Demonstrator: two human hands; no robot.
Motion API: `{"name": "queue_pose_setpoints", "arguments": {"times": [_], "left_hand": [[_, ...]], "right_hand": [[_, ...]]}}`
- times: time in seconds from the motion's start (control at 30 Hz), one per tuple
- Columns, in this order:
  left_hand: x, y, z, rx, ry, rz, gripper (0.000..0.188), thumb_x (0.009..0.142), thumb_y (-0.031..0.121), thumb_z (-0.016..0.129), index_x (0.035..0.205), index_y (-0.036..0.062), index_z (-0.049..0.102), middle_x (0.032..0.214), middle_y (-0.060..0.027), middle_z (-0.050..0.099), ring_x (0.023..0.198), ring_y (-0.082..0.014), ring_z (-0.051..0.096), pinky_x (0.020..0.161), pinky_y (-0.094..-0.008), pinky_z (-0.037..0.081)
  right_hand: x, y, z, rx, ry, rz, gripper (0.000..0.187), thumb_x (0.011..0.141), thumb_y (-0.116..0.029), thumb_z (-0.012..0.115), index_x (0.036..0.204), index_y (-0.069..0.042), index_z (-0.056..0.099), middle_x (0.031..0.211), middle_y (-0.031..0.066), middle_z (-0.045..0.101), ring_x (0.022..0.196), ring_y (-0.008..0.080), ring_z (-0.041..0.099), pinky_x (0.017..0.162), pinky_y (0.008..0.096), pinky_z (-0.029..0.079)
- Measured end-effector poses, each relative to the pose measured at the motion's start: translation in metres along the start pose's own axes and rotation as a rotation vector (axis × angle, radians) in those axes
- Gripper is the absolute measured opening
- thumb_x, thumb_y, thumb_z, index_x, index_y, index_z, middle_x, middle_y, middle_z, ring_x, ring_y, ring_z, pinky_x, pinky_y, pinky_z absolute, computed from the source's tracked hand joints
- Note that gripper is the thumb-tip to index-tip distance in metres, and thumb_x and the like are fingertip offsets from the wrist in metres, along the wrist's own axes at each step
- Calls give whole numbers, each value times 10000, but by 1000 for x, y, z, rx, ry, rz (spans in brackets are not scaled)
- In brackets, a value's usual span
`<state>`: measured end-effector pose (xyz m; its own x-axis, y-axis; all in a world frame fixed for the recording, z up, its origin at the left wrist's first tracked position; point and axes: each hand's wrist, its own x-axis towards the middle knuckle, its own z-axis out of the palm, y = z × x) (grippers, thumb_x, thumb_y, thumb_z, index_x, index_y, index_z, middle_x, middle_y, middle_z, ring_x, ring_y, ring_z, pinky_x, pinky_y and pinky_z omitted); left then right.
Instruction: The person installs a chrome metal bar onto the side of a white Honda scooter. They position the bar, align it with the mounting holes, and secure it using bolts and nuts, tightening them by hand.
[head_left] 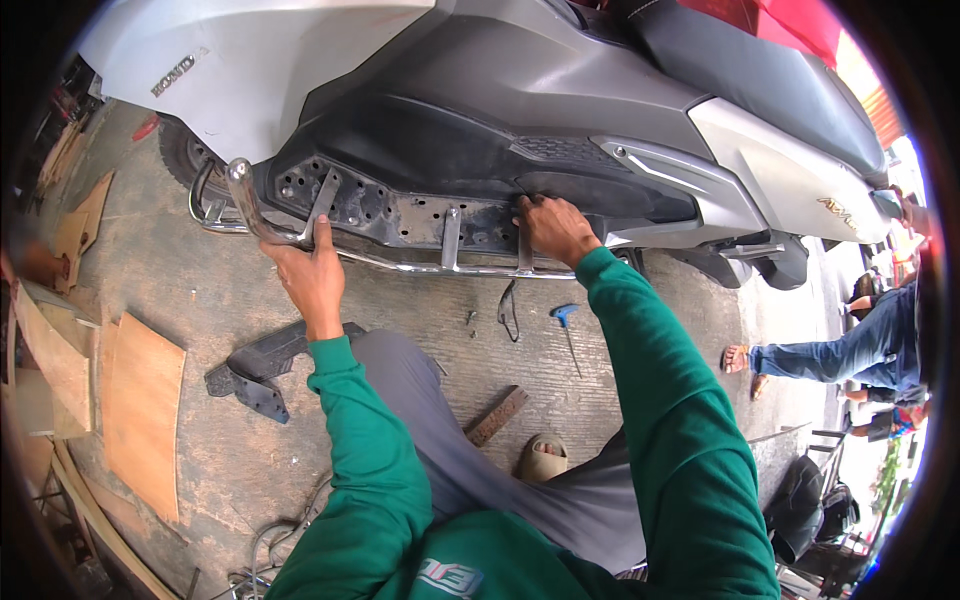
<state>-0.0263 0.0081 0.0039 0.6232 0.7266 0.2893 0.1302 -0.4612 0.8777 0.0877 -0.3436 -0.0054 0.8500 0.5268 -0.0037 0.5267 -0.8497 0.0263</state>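
Observation:
A silver and grey scooter stands across the top of the view, its black footboard edge bare and full of holes. Along that edge runs a chrome side guard bar with flat metal brackets reaching up to it. My left hand is closed round the bar near its bent front end, the thumb against the front bracket. At the rear bracket, the fingers of my right hand are pinched together against the footboard edge. Whatever lies between those fingertips is hidden.
On the concrete floor lie a blue-handled tool, a black looped piece, small hardware, a black plastic cover and a brown block. Wooden boards fill the left side. A person in jeans is at the right.

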Motion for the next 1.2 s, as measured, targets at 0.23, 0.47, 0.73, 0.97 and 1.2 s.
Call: {"name": "queue_pose_setpoints", "arguments": {"times": [0.23,0.47,0.73,0.97,1.2], "left_hand": [[-7,-8,5,-73,41,59,924,980,320,839,1563,-158,305,1544,-421,493,1440,-505,541,1204,-533,405],[-80,-52,61,-416,-411,-694,764,869,428,933,1414,24,583,1212,-143,660,861,-237,693,714,-463,613],[-147,-40,151,-1029,-427,-957,457,1012,311,831,1357,84,634,1208,-123,629,1173,-338,677,1097,-572,571],[-147,-29,160,-1072,-145,-993,250,1016,165,804,1206,42,698,988,-50,549,898,-242,625,924,-530,640],[-146,-22,159,-1050,-127,-974,255,1003,136,797,1222,20,736,920,-49,550,835,-237,624,821,-520,653]], "right_hand": [[-3,18,12,10,59,-107,320,1126,-237,529,1263,-1,698,1185,232,770,1032,420,776,892,514,642],[2,28,25,8,105,-194,306,1119,-244,541,1234,-4,691,1111,213,770,881,416,784,744,515,642],[-2,36,42,181,259,-220,269,1102,-242,577,1192,-12,683,1008,222,759,797,426,776,704,527,632],[3,48,33,319,156,-308,324,1102,-281,607,1202,22,663,918,277,762,811,478,756,731,585,610],[8,53,36,330,176,-385,273,1106,-230,576,1143,30,649,893,278,746,797,476,755,723,574,611]]}}
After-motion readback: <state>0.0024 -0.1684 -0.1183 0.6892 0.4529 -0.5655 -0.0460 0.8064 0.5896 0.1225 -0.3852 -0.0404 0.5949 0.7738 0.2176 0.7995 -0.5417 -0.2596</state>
